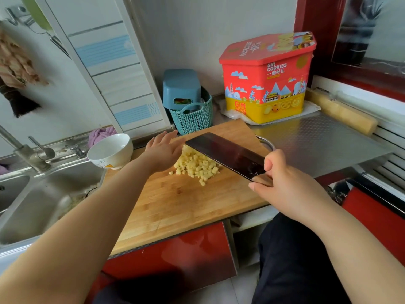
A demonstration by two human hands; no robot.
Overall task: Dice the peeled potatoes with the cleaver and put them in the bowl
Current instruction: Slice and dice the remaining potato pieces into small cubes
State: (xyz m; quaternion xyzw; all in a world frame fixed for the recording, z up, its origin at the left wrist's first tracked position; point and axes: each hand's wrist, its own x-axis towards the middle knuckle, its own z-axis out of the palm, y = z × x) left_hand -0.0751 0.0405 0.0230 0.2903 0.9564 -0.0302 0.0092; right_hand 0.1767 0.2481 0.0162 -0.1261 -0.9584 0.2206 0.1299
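A heap of pale yellow potato dice [197,166] lies on the wooden cutting board [175,207]. My right hand [278,181] grips the handle of the dark cleaver [228,153], whose broad blade leans tilted over the right side of the heap. My left hand [163,147] is stretched out flat with straight fingers against the left side of the heap. A white bowl [110,150] stands at the board's far left corner, beside the sink; I cannot see inside it.
A steel sink [43,194] with a tap lies to the left. Behind the board stand a teal basket [192,119] and a red and yellow cookie tin [267,82]. A rolling pin [341,111] lies on the metal counter at right.
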